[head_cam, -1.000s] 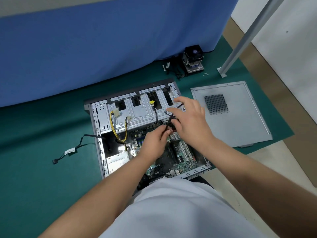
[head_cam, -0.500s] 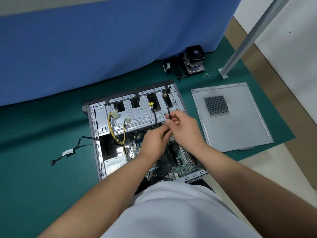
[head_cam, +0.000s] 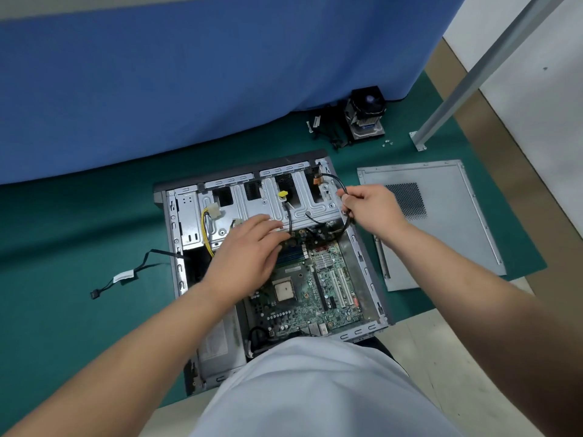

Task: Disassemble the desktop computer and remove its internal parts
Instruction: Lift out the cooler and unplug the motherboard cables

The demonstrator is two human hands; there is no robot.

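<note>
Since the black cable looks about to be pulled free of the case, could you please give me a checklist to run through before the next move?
1. Right hand grips the black cable: ok.
2. Cable's far end unplugged at the orange connector: not ok, it appears attached.
3. Cable's lower end free of the motherboard: cannot tell, it runs behind the drive cage.
4. Left hand steadies the case: ok, it rests on the cage edge.
5. Side panel out of the way: ok, lying on the mat beside the case.
</note>
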